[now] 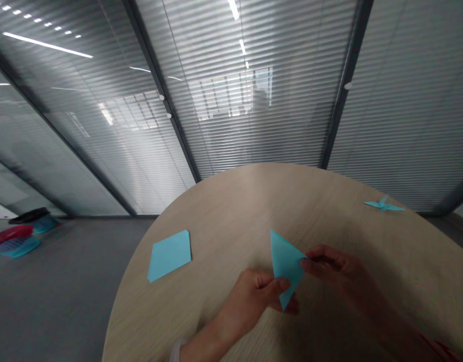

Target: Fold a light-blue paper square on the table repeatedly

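A light blue sheet of paper (284, 256), folded into a triangle, is held up over the near part of the table. My left hand (259, 291) grips its lower part, thumb on the front face and fingers behind. At the triangle's right corner, my right hand (329, 266) pinches the paper between thumb and fingertips. To the left lies a stack of square light blue paper (170, 255). A folded paper crane (384, 205) of the same blue rests near the table's far right edge.
The round wooden table (239, 211) has a curved far edge close to a glass wall with blinds (254, 146). On the grey floor at far left stand baskets, one with a red rim (14, 233) and one with a black top (29, 216).
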### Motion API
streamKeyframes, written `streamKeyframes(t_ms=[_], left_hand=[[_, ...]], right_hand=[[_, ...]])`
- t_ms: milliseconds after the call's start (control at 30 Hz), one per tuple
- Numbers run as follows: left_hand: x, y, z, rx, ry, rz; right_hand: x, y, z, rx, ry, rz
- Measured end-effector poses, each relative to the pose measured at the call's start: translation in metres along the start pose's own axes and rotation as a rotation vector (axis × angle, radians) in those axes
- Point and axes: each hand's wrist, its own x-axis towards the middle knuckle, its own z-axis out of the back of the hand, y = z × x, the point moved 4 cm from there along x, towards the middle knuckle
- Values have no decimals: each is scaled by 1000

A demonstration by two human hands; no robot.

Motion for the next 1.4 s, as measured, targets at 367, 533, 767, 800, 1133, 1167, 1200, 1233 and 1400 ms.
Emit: streamKeyframes(t_ms=[367,533,767,800,1133,1167,1200,1233,1400], left_hand=[[-2,-2,-5,-42,17,52],[-2,3,-9,-91,29,138],[-4,0,-12,-69,54,152],[-4,1,-12,-69,71,149],[-8,9,-8,222,16,79],[-9,8,-8,246,9,60],[-9,5,-7,274,-1,27],[-10,2,-6,304,-9,-16],[-11,-17,0,365,-109,-197]], right_hand=[[1,-7,0,102,-9,-37],[-1,0,1,108,-18,-34],[-3,4,0,128,-1,-52],[-3,4,0,125,1,-47],[-4,-4,0,193,-4,-70],[-4,-4,0,195,0,-69],[-4,-4,0,194,-4,-70],[-4,-4,0,193,-13,-74],[-4,-1,-1,168,0,-55]])
